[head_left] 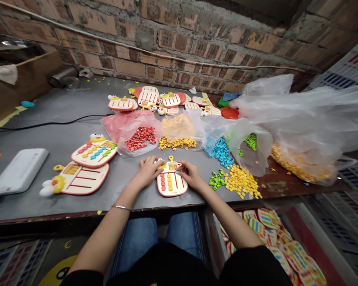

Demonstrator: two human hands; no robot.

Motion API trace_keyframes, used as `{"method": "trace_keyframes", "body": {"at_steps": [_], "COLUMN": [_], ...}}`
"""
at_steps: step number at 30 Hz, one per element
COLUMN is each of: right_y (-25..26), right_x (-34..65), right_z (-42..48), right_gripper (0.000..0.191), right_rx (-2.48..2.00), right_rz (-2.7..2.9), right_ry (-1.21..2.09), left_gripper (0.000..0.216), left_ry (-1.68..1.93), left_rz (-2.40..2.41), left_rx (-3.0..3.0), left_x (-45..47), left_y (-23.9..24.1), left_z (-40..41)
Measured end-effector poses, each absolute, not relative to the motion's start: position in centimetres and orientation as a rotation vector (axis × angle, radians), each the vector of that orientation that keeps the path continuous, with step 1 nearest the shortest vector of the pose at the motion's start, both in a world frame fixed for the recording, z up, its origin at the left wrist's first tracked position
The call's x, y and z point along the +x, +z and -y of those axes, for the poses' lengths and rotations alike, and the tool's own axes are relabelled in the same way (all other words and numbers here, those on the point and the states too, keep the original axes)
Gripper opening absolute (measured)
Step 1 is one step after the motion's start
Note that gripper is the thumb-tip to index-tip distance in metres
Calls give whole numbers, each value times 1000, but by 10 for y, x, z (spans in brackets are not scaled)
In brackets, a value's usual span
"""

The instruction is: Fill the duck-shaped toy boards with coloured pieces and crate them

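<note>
A cream toy board with a red rim [174, 190] lies flat before me, its yellow duck-like head end pointing away. Red beads fill its first slot and yellow beads the second; the two slots on the right look bare. My left hand [149, 170] grips the board by its upper left side, fingers over the head end. At the upper right of the board, my right hand [191, 174] pinches a small blue bead [177, 171] over the third slot. Bags of red beads [140, 138], yellow beads [179, 143] and blue beads [222, 151] lie just beyond.
On the left, a filled board [94, 153] overlaps a bare-slotted board [85, 178], near a white box-shaped device [18, 171]. More boards [149, 96] are piled at the back. Loose yellow pieces [241, 180] and green beads [217, 179] lie right. A crate [304, 234] of finished-looking boards stands below.
</note>
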State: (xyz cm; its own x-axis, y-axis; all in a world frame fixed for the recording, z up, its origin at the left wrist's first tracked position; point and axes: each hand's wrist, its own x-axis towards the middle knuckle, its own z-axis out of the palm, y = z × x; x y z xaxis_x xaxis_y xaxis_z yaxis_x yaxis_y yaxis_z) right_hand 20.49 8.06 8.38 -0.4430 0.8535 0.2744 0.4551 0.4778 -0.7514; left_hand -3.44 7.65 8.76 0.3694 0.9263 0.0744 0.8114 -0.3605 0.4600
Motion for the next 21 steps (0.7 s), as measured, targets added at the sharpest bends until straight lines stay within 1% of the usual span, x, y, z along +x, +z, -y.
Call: {"method": "trace_keyframes", "body": {"at_steps": [1,4,7,8,9,10,13,15,17,21], "right_y": [84,92,105,108,110,111,108,102,95,89], "right_x": [201,199,217,227,239,252,291,309,318,322], "right_z": [-81,-79,-75,-76,-78,-82,-105,-122,-135,-143], "right_gripper": [36,25,26,26,25,23,17,12,7,5], "right_rx": [-1071,-977,-873,-895,-961,-1062,-1402,-1576,-1718,-1840], "right_rz": [2061,2124,2212,2173,2095,1988,1701,1732,1878,1999], "right_ry": [831,969,1204,1222,1169,1043,468,212,97,7], "left_gripper": [30,30,30,30,30,30,30,29,29,29], "left_ry": [457,445,438,436,434,434,440,441,440,433], "left_rz": [-1522,-1523,-1524,-1524,-1523,-1522,-1522,-1525,-1526,-1521], "left_rx": [2290,2290,2287,2284,2281,2279,2279,2277,2271,2279], "left_x": [-34,-34,-34,-33,-33,-33,-33,-33,-33,-33], "left_y": [88,89,91,92,92,93,92,91,90,90], "left_z": [-77,-77,-77,-77,-77,-77,-77,-77,-78,-78]}}
